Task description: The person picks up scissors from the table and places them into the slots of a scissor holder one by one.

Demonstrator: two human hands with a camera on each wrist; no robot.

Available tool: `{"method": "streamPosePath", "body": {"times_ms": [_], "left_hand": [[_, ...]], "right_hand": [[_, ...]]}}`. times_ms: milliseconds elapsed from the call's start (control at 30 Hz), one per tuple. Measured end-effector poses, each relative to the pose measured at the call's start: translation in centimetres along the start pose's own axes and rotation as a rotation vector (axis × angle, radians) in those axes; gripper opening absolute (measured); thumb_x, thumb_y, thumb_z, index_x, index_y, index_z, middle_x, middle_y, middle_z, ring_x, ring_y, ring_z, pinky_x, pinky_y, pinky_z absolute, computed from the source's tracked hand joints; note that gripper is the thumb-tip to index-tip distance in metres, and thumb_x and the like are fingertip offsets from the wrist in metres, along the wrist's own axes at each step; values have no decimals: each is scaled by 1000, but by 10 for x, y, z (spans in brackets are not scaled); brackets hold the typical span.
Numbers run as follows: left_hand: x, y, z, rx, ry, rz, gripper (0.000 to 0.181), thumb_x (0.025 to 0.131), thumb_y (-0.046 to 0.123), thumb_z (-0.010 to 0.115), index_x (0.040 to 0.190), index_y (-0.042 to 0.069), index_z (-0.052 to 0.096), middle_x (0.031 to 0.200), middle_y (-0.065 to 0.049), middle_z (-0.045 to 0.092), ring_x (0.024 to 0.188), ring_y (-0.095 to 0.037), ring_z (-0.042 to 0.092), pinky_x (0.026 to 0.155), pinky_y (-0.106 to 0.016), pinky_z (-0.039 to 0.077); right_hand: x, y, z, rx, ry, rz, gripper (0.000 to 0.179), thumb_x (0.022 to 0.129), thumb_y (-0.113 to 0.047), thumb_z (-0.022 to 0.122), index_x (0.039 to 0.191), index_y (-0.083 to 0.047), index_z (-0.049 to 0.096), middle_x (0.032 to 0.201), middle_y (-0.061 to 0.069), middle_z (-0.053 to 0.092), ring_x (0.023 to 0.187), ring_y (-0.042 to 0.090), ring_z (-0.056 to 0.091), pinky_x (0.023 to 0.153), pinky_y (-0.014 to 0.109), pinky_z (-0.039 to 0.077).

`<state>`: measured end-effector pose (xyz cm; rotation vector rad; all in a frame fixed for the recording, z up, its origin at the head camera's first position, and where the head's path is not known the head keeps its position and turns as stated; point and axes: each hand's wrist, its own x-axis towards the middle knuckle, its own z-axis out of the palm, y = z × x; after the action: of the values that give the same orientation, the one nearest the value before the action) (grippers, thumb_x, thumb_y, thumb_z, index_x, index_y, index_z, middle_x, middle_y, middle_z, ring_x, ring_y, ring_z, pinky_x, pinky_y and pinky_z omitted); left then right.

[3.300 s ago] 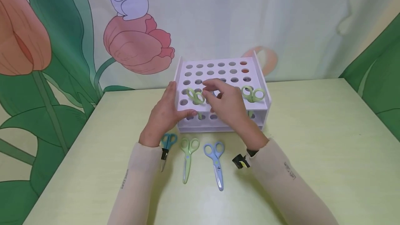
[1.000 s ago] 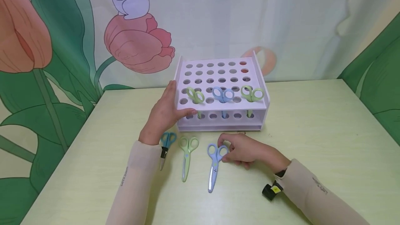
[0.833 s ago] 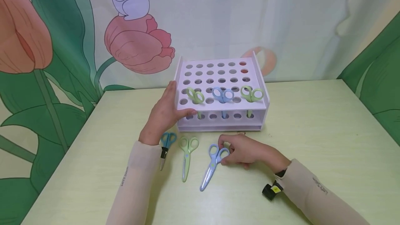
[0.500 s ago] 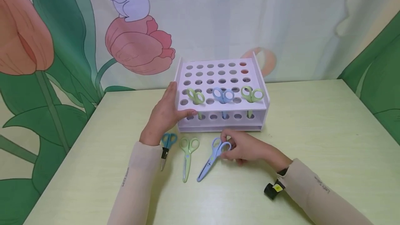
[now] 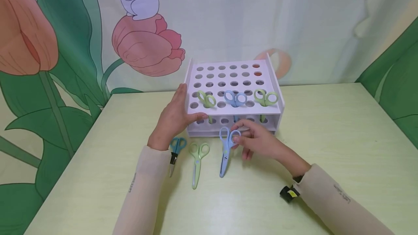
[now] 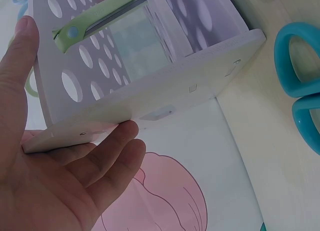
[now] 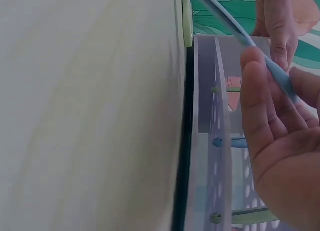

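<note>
Pinching the light-blue scissors (image 5: 225,152) by a handle loop (image 5: 230,136) in front of the white rack (image 5: 226,111), the right grip (image 5: 258,141) should probably turn the blades (image 5: 224,165) point-down, while the left grip (image 5: 173,119) clasps the rack's left side.

Both arms reach forward, the left arm (image 5: 142,188) running nearly straight ahead, the right arm (image 5: 339,197) slanting inward. The left hand (image 5: 172,114) stretches its fingers forward, its thumb (image 5: 197,117) spread out toward the right. The right hand (image 5: 258,140) points leftward, thumb and forefinger pinching, the lower fingers (image 5: 247,153) loosely bent beneath.
</note>
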<state>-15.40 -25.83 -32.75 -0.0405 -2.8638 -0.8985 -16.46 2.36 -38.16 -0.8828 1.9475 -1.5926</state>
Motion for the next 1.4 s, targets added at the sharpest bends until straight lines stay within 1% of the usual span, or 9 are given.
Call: {"method": "streamPosePath", "body": {"times_ms": [133,267,400,500,600,800,1000,1233,1400], "left_hand": [[0,-1,-1,10,-2,7,122,79,49,84,163,8,6,169,-11,7,140,-33,36,107,-48,40],[-1,-2,-1,13,0,11,122,79,50,84,163,7,7,168,-12,7,141,-34,35,108,-48,39],[-2,-2,-1,14,-3,-2,122,79,51,84,163,8,6,169,-11,7,143,-33,33,109,-47,38],[-2,-3,-1,14,-4,-6,122,79,51,84,163,9,6,169,-11,7,142,-33,35,109,-47,38],[-1,-2,-1,14,-6,-7,122,80,50,84,163,9,5,169,-11,7,140,-33,36,108,-48,39],[-1,0,-1,20,-11,-15,121,80,49,84,163,9,5,169,-11,6,142,-34,34,108,-48,39],[0,2,-1,17,-8,-21,122,80,47,84,163,9,5,169,-10,5,141,-34,35,109,-48,39],[0,3,-1,15,-9,-19,123,79,49,84,163,9,4,169,-11,5,141,-33,35,109,-48,38],[-1,4,0,2,-12,-29,122,79,49,84,163,9,4,169,-9,5,140,-33,36,109,-47,38]], "right_hand": [[-1,-6,2,-77,78,-28,22,104,-9,57,125,-3,58,94,19,71,59,38,66,54,45,57],[-3,-16,4,-107,145,-77,22,103,-6,57,124,-4,63,92,20,67,59,32,67,55,42,57],[-3,-26,1,-67,186,-148,22,102,-1,56,122,2,65,86,22,65,59,30,66,55,40,58],[-4,-34,-2,-21,202,-184,21,101,2,56,120,6,65,83,21,64,61,33,67,56,40,58],[-5,-42,-7,14,224,-185,22,102,2,55,120,7,65,85,22,62,63,34,69,58,41,59],[-4,-55,-15,78,280,-194,25,102,1,55,124,10,62,91,24,58,66,32,72,61,43,59],[-6,-67,-22,108,328,-233,24,101,-2,60,120,13,62,91,20,62,67,31,72,63,42,59],[-8,-72,-33,134,363,-283,17,101,-6,62,113,3,68,90,19,63,65,31,72,60,41,59],[-8,-82,-42,163,418,-340,19,101,-8,62,115,4,67,90,18,61,64,29,72,59,39,59]]}}
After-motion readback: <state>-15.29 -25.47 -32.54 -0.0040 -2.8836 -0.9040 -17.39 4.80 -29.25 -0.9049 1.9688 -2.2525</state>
